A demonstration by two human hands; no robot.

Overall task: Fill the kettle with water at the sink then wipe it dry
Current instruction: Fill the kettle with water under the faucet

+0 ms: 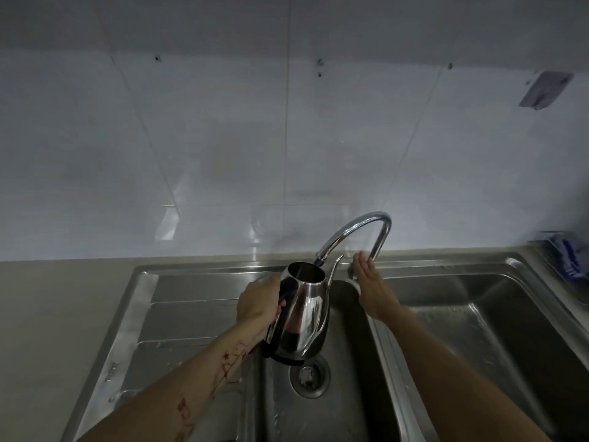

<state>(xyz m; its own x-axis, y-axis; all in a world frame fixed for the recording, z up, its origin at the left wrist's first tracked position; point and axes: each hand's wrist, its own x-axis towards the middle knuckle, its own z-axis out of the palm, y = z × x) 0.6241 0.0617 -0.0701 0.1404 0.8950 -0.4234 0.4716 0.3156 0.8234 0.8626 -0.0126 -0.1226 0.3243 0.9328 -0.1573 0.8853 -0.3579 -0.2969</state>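
while it hangs tilted over the left basin of the sink, the steel kettle has its open mouth just under the tip of the tap, its thin spout pointing toward the tap's base. no lid sits on the opening, and no stream of water can be made out in the dim light. the left hand is wrapped closed around the dark handle on the kettle's left side, fingers curled tight, carrying it clear of the basin floor. the right hand is spread flat with fingers straight and together, its fingertips at the foot of the tap by the upright pipe; whether it presses a lever there is hidden behind the palm. below the kettle's base lies the round drain strainer, uncovered. a ridged draining board runs along the left of the basin, and a raised divider separates it from the right basin, which is open. the beige worktop spreads out to the left. a blue and white cloth lies at the far right edge, too blurred to read any printing.
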